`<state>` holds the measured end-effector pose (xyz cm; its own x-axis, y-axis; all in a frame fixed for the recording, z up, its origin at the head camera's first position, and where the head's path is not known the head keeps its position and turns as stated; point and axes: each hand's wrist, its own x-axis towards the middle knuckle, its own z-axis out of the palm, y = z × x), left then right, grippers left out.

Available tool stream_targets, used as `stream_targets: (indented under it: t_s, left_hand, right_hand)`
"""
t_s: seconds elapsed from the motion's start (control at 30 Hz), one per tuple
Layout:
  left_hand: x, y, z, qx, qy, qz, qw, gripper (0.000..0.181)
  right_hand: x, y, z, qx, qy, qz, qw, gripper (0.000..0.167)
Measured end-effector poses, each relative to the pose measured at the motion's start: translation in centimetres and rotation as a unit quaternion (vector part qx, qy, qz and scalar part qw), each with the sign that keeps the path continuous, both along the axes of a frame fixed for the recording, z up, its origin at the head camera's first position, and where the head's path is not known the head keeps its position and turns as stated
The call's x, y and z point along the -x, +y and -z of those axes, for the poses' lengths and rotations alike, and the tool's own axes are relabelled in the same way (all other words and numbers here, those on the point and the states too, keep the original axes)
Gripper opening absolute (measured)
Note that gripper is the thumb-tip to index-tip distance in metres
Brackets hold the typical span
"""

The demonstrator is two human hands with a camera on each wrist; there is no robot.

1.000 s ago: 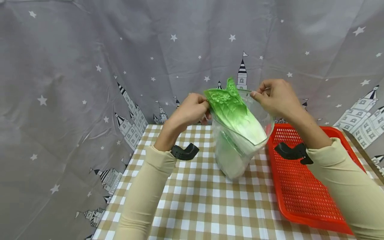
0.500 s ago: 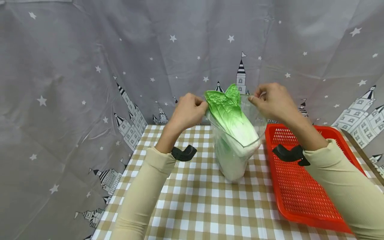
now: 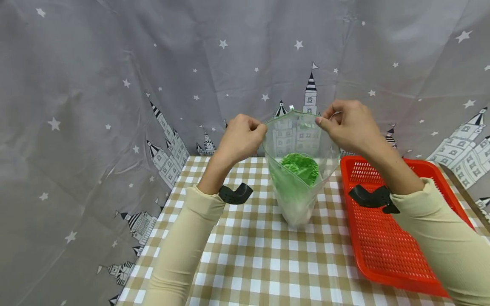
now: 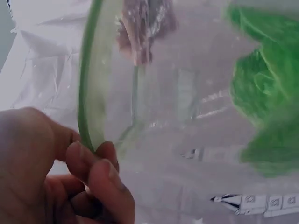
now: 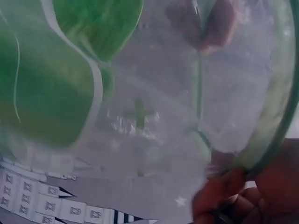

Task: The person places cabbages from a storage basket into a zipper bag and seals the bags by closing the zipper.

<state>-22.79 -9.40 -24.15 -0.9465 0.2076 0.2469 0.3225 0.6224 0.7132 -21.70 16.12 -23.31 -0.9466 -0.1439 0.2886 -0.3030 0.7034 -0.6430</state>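
Note:
A clear plastic bag (image 3: 292, 142) hangs upright between my hands, its mouth spread wide. Down inside it sits a napa cabbage (image 3: 302, 166), green leaf tips upward, its pale lower part blurred by the plastic. My left hand (image 3: 243, 138) pinches the left side of the rim between thumb and fingers. On the opposite side, my right hand (image 3: 350, 125) pinches the rim the same way. The left wrist view shows the greenish rim (image 4: 84, 93) between thumb and fingers, with the leaves (image 4: 268, 88) off to the right. The bag's bottom is at or near the tabletop; contact is unclear.
A red perforated plastic basket (image 3: 394, 242) stands to the right, partly under my right forearm. The table wears a brown-and-white checked cloth (image 3: 264, 263). Behind it hangs a grey curtain (image 3: 172, 55) printed with stars and castles.
The cabbage has dropped from sticking out above the rim to well inside the bag. The bag's mouth now stands wider and its back edge shows. Both hands keep their hold, nearly in place.

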Motion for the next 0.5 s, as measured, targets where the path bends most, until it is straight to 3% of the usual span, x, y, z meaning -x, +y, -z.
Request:
stream_targets:
  t_s: [0.07,0.17,0.23,0.3,0.43,0.5]
  left_hand:
    - [-0.1,0.2,0.2,-0.025,-0.024,0.007,0.9994,0.036]
    - [-0.3,0.7,0.7,-0.071,-0.041,0.000,0.9966,0.035]
    - [-0.3,0.9,1.1,-0.092,-0.040,-0.005,0.9949,0.034]
    - [-0.4,1.0,1.4,-0.103,-0.036,-0.011,0.9940,0.034]
    - [-0.8,1.1,1.7,-0.106,-0.026,-0.011,0.9940,0.034]
    - [-0.8,1.0,2.0,-0.107,-0.024,-0.012,0.9938,0.034]
  right_hand:
    - [-0.5,-0.4,0.2,-0.009,-0.006,-0.023,0.9997,0.030]
    - [-2.3,-1.1,0.7,-0.042,0.053,-0.027,0.9973,0.043]
    - [-3.8,-1.6,1.0,-0.098,0.114,-0.025,0.9883,0.050]
    - [-5.4,-2.0,1.4,-0.166,0.133,-0.004,0.9771,0.055]
    - [-6.8,-1.4,2.3,-0.269,0.046,0.016,0.9619,0.052]
    - [-6.5,-0.5,2.8,-0.269,0.019,0.016,0.9627,0.040]
